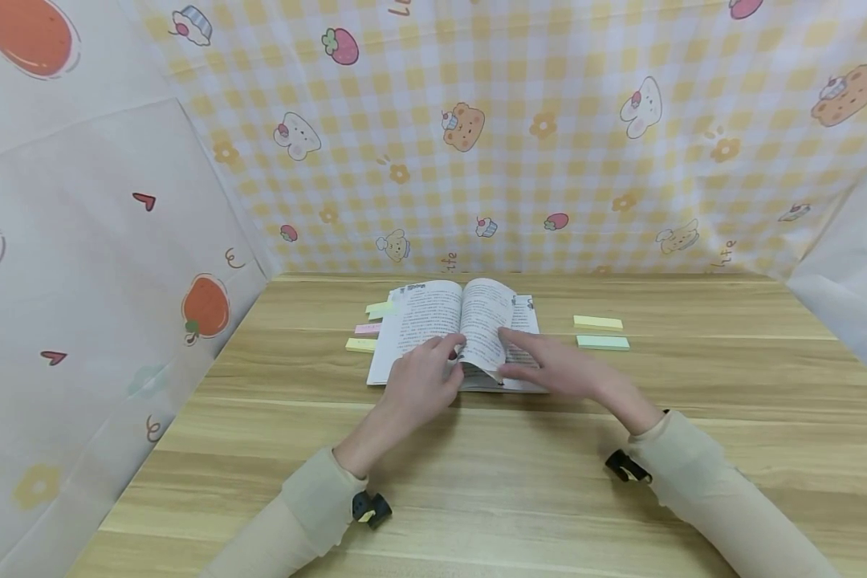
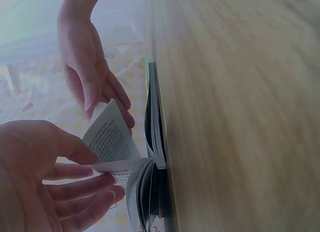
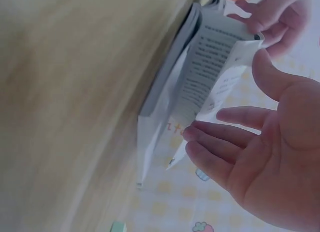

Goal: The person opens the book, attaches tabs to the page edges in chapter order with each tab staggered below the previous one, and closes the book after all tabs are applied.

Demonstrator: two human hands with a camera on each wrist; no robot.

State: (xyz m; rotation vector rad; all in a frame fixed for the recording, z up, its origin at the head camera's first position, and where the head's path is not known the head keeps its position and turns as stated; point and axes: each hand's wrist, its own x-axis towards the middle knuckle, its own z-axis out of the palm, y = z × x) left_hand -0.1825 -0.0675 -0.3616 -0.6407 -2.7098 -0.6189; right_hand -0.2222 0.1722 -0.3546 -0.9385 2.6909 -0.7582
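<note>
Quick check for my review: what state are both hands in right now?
Left hand: closed, pinching book pages between thumb and fingers.
Right hand: open, at the raised pages.

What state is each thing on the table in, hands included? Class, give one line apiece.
Book: open, face up on the table
Raised page: curved, partly lifted
Left hand: pinching a page
Right hand: fingers extended, at the raised page
Three left strips: showing at the book's edge
Two right strips: flat, apart from the book

Bright even head view, soft shadows, dim hazy wrist views
</note>
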